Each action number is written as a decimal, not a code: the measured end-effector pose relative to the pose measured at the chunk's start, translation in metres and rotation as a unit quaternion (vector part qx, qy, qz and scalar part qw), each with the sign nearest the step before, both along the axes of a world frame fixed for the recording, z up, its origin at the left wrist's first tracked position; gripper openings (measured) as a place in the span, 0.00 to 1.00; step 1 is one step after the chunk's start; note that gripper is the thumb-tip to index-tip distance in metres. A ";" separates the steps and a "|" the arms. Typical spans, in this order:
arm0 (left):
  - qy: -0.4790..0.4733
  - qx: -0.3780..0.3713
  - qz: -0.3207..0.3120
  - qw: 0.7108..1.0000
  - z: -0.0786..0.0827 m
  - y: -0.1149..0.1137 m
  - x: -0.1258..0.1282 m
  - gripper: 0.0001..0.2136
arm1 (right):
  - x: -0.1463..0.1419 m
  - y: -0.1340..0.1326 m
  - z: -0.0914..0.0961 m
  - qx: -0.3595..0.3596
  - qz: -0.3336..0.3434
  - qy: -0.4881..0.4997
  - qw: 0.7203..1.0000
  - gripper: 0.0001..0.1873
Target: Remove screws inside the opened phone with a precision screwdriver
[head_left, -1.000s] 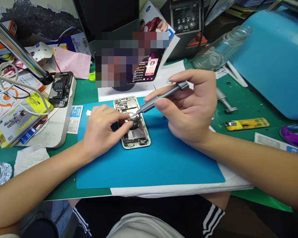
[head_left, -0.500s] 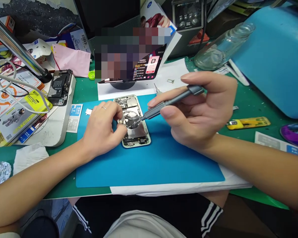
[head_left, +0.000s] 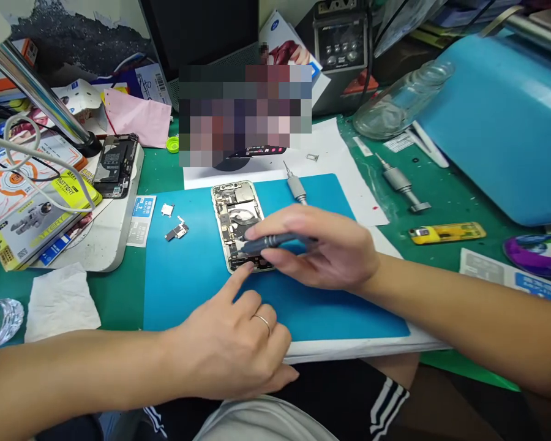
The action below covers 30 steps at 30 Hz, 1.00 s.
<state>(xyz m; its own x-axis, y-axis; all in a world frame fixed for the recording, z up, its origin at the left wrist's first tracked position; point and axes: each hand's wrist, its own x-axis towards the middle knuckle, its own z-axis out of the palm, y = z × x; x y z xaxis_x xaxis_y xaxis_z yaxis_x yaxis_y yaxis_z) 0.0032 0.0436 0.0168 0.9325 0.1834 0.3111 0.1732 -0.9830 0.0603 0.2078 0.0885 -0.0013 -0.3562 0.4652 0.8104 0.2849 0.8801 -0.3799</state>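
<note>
An opened smartphone (head_left: 239, 214) with its inner parts bare lies on the blue mat (head_left: 188, 306). My right hand (head_left: 326, 245) pinches a dark grey screwdriver (head_left: 280, 240), its tip over the phone's lower part. At the phone's bottom edge, the outstretched index finger of my left hand (head_left: 243, 343) touches or nearly touches it; the other fingers are loosely curled and hold nothing. Left of the phone lie a small metal plate (head_left: 167, 209) and a small dark-and-silver phone part (head_left: 177, 229). Fingers partly cover the phone's lower right side.
Behind the phone stands a grey screwdriver (head_left: 296, 184); a second grey screwdriver (head_left: 404, 184) lies farther right. A yellow cutter (head_left: 447, 233), a glass jar (head_left: 399, 101) and white tweezers (head_left: 427, 144) are on the right. At left, another opened phone (head_left: 116, 165) rests on a white box (head_left: 131, 202).
My left hand has left the phone's left side and come down to its bottom edge, index finger outstretched. My right hand has lowered the screwdriver to the phone's lower part.
</note>
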 end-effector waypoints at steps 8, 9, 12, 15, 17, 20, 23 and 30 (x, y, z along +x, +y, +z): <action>0.042 -0.012 0.029 0.999 -0.004 0.001 -0.001 0.15 | 0.000 -0.003 0.001 0.024 0.015 -0.058 0.998 0.41; 0.041 -0.010 0.028 0.999 -0.005 0.001 -0.001 0.15 | 0.000 -0.002 0.001 0.018 0.013 -0.060 0.998 0.40; 0.034 -0.008 0.027 0.999 -0.007 0.001 0.000 0.15 | -0.002 -0.002 -0.001 0.011 0.014 -0.067 0.998 0.40; 0.031 -0.009 0.030 0.999 -0.008 0.002 0.000 0.15 | -0.002 -0.003 -0.001 0.014 0.013 -0.063 0.998 0.38; 0.032 -0.011 0.027 0.999 -0.009 0.002 0.000 0.15 | -0.002 -0.003 -0.001 0.005 0.008 -0.071 0.997 0.36; 0.028 -0.012 0.023 0.999 -0.010 0.002 0.000 0.15 | -0.002 -0.003 0.000 0.001 0.008 -0.081 0.997 0.35; 0.019 -0.012 0.026 0.999 -0.011 0.001 0.000 0.15 | -0.004 -0.002 0.001 0.010 0.016 -0.077 0.997 0.36; 0.032 -0.019 0.017 0.999 -0.011 0.001 -0.001 0.16 | -0.014 0.004 -0.009 0.012 0.016 -0.036 0.999 0.38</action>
